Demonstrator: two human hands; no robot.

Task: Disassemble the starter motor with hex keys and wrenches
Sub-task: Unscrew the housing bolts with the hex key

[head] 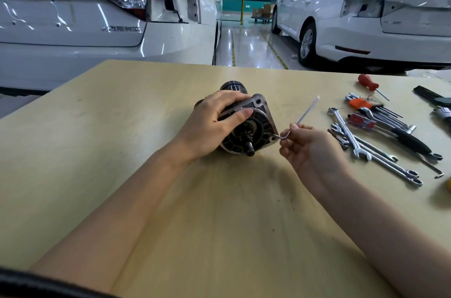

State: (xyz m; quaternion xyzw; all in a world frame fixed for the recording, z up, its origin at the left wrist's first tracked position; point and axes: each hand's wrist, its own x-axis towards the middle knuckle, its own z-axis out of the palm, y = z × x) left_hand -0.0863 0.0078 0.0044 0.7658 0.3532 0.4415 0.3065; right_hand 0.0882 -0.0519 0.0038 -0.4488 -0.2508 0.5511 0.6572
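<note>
The starter motor (pixel 253 127) lies on its side in the middle of the wooden table (pixel 122 127), its flanged end with the pinion shaft facing me. My left hand (pixel 214 122) grips the motor body from the left, thumb on the flange. My right hand (pixel 310 151) pinches an L-shaped hex key (pixel 305 113) near its bend. The key's short leg sits at the bolt hole in the flange's lower right corner. Its long arm points up and away to the right.
Several combination wrenches (pixel 353 136), a hex key set in an orange holder (pixel 361 103), a red-handled screwdriver (pixel 367 82) and black-handled tools (pixel 412 143) lie on the table's right side. Two white cars (pixel 97 5) stand beyond the far edge.
</note>
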